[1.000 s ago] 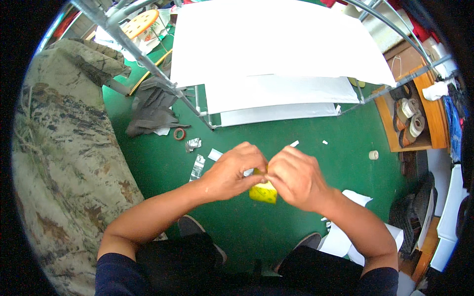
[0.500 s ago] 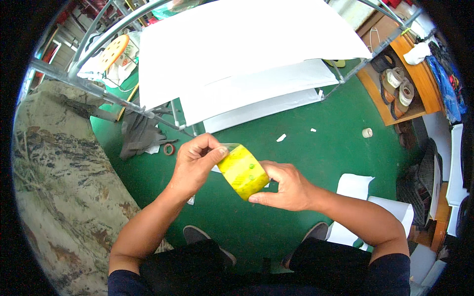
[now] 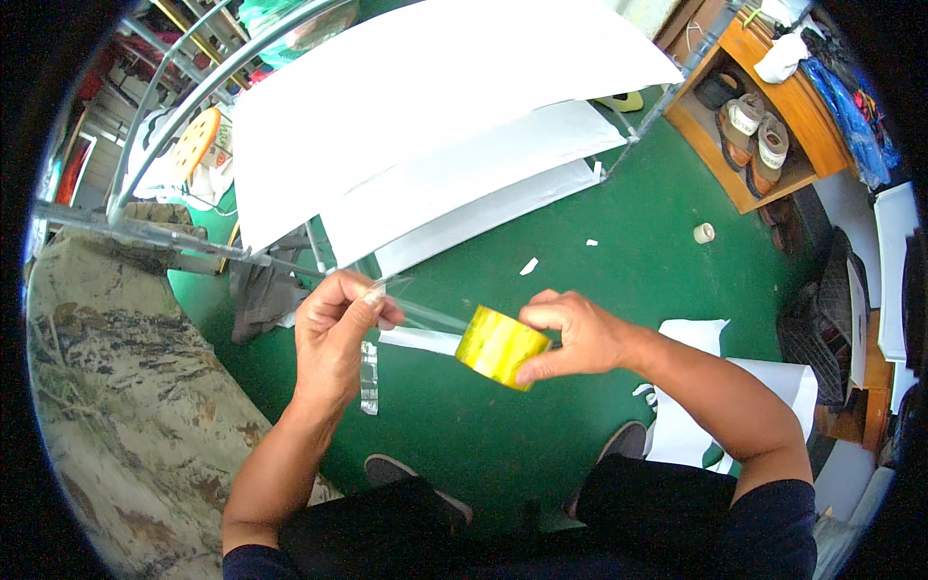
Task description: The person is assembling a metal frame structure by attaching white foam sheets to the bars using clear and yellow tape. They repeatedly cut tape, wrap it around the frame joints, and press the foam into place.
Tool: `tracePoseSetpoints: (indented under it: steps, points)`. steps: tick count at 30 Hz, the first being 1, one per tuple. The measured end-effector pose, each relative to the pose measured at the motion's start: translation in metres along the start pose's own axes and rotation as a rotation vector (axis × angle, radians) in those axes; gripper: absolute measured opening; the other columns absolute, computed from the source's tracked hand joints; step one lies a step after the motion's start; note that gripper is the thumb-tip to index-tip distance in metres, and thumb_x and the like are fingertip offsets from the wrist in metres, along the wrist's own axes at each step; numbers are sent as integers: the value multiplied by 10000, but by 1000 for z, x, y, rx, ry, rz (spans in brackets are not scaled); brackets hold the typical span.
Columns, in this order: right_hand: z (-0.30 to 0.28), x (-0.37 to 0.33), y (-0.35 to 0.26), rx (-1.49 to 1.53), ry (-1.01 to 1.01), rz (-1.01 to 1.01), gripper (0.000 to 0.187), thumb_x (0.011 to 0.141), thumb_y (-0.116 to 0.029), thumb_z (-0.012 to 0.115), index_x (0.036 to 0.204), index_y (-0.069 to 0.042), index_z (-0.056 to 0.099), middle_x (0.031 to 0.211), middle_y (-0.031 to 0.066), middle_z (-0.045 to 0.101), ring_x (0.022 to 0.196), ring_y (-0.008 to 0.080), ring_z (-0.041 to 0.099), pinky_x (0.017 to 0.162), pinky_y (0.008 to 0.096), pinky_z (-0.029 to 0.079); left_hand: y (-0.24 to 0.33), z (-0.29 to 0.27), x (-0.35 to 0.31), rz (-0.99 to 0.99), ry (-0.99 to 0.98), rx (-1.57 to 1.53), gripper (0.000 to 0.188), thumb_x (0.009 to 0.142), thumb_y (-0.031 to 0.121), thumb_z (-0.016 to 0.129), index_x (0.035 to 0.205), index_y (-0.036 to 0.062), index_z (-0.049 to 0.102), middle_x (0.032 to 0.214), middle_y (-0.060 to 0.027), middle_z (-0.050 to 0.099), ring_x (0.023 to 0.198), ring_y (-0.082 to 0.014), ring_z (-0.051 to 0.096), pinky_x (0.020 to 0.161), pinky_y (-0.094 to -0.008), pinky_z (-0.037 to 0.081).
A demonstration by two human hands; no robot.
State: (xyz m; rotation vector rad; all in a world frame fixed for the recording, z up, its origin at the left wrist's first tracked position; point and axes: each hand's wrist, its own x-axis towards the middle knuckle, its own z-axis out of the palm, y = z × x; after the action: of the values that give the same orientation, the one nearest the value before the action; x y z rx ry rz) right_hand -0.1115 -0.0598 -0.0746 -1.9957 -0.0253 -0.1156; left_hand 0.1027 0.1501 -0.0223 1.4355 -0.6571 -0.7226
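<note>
The roll of yellow tape [image 3: 501, 350] carries faint, darker markings on its glossy curved face, too blurred to make out, and the pale bag [image 3: 222, 157] beside the orange perforated seat [image 3: 196, 145] shows small coloured print that is likewise not legible. The roll is in the air in front of the person, above the green floor [image 3: 570, 261], its curved outer face turned up toward the camera. The visible yellow band is longest from upper left to lower right, while the tape's width runs steeply from upper right to lower left. A clear strip [image 3: 425, 314] leaves the roll at its left end and points up and leftward to the left hand [image 3: 338, 324], whose thumb and forefinger are pinched on the strip's free end. The right hand [image 3: 580, 333] grips the roll at its right end, thumb at the lower edge and fingers at the upper. Below the strip, a white paper piece [image 3: 420, 340] lies on the floor, with a shiny silvery strip [image 3: 369, 379] near it. Beyond the hands, a large white sheet [image 3: 454, 106] covers part of a grey tubular frame [image 3: 159, 235]; a camouflage-patterned cloth [image 3: 135, 387] spreads at the left.
</note>
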Motion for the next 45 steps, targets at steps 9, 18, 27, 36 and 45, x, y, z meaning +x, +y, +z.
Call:
tracePoseSetpoints:
  steps: [9,18,27,36,45]
  points:
    - [-80,-19,-16,-233,-207,53,431,803,-455,809,750,-88,591,653,73,578,624,283,531,803,387,428,52,7,7,-52,38,-10,155,1002,145,592,868,69,575,825,-67,652,740,-163,656,679,-302,526]
    - [-155,-21,-96,-156,-386,-95,422,791,-377,825,745,-65,546,703,66,546,739,264,574,812,394,409,131,38,-23,-91,307,-207,160,1017,149,596,876,74,584,821,-55,657,726,-153,662,676,-271,514]
    - [-261,-54,-105,-466,-379,-32,469,770,-527,785,820,-65,720,883,156,617,874,317,589,820,423,452,148,63,-51,-62,639,-285,139,991,157,631,859,128,600,770,3,648,698,-132,657,647,-258,498]
    - [-338,-76,-105,-473,-444,342,513,810,-521,768,754,-26,645,668,141,592,639,262,599,646,385,461,183,63,-44,-66,709,-318,183,1013,154,593,833,127,571,756,0,620,660,-125,617,590,-260,486]
    - [-375,-66,-105,-769,-210,129,509,773,-517,775,780,-21,663,726,190,667,692,381,658,653,448,494,154,49,-24,-134,758,-343,156,992,159,623,849,106,591,769,-29,638,675,-154,647,597,-274,513]
